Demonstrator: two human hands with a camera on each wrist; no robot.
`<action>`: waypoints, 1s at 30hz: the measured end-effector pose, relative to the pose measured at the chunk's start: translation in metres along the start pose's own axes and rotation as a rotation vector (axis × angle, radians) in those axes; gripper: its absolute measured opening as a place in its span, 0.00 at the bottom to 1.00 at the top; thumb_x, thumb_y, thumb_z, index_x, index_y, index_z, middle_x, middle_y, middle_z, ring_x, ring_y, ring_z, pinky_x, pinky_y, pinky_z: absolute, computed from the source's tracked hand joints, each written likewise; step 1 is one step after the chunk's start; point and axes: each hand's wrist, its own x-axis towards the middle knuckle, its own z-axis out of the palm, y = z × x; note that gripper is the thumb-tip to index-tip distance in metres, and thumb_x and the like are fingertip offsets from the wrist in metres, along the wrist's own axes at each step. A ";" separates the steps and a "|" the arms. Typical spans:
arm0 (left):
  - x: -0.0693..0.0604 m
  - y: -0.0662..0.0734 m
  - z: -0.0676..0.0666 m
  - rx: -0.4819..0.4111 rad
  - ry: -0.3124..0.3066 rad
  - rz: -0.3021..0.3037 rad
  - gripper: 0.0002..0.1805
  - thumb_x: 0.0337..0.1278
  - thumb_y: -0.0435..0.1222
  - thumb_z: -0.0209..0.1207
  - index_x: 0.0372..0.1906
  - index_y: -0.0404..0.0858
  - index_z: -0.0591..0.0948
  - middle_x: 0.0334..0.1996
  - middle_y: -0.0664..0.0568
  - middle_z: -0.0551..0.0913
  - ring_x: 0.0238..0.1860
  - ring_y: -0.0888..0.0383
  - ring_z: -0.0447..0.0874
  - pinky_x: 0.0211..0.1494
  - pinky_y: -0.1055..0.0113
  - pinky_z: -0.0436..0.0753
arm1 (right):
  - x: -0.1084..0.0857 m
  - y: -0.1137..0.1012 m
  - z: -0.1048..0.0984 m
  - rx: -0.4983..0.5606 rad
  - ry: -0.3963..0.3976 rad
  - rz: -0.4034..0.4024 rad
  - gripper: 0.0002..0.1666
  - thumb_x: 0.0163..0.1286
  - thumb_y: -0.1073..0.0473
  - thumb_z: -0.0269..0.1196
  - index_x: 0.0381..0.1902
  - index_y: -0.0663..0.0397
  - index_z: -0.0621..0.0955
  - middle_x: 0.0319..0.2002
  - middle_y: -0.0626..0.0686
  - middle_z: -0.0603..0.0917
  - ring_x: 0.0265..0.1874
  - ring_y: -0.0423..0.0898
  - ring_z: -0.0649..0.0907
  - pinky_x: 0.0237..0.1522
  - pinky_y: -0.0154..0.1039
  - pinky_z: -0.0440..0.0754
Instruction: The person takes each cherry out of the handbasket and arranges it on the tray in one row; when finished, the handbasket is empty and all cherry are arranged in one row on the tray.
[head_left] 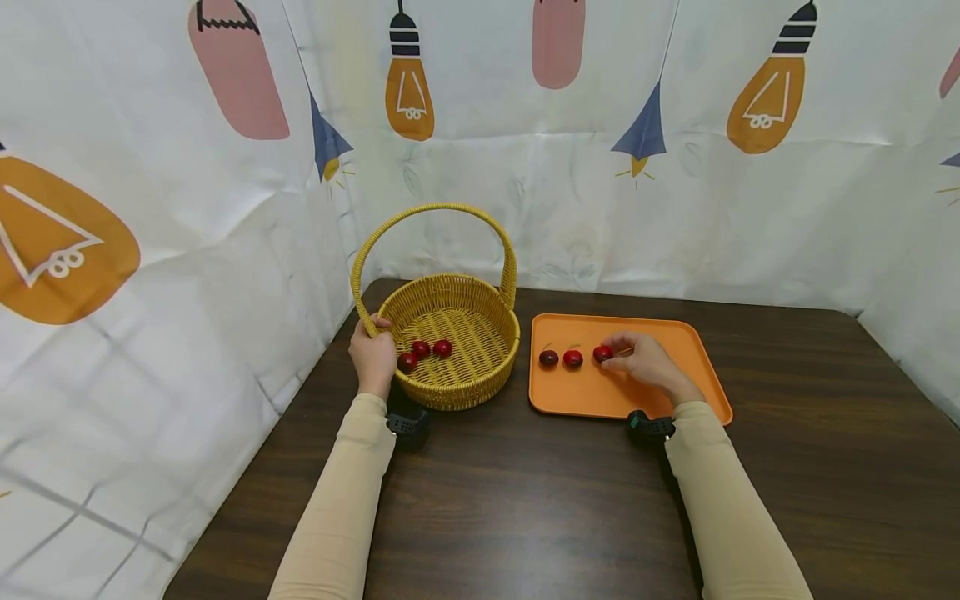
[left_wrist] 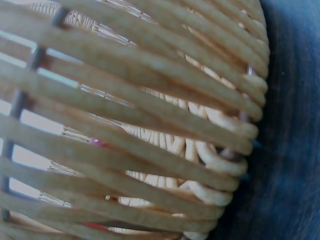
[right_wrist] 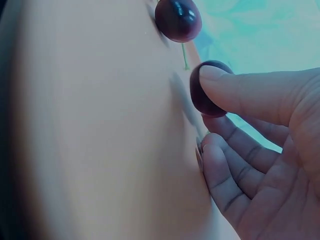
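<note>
Head cam: person's L hand (head_left: 374,358) grips yellow wicker basket (head_left: 452,396) at handle base (head_left: 365,318), 3 cherries (head_left: 421,349) inside; R hand (head_left: 647,365) pinches a red cherry (head_left: 602,353) on or just above orange tray (head_left: 576,396), 2 other cherries (head_left: 573,359) lying to its L. L wrist cam: basket's weave up close. R wrist cam: thumb (right_wrist: 245,92) & fingers (right_wrist: 220,175) pinch same cherry, another near.

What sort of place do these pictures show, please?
Probably an indoor corner arranged for recording, though I cannot be certain: patterned sheeting hangs behind and beside a dark table, and the person wears a black device on each wrist.
</note>
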 end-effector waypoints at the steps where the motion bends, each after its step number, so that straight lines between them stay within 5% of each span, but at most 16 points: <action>1: 0.000 0.000 0.000 0.000 0.000 -0.001 0.13 0.57 0.27 0.45 0.42 0.35 0.78 0.61 0.44 0.76 0.26 0.50 0.61 0.33 0.61 0.64 | 0.000 0.001 0.000 -0.001 -0.004 0.001 0.23 0.66 0.56 0.65 0.57 0.58 0.77 0.54 0.61 0.78 0.48 0.56 0.77 0.45 0.44 0.76; 30: 0.002 -0.004 0.002 -0.001 0.011 -0.009 0.11 0.58 0.27 0.45 0.40 0.38 0.77 0.56 0.43 0.78 0.41 0.45 0.71 0.45 0.61 0.67 | 0.002 0.000 0.004 0.026 -0.050 -0.019 0.23 0.65 0.61 0.66 0.56 0.61 0.76 0.52 0.60 0.79 0.48 0.55 0.76 0.52 0.46 0.74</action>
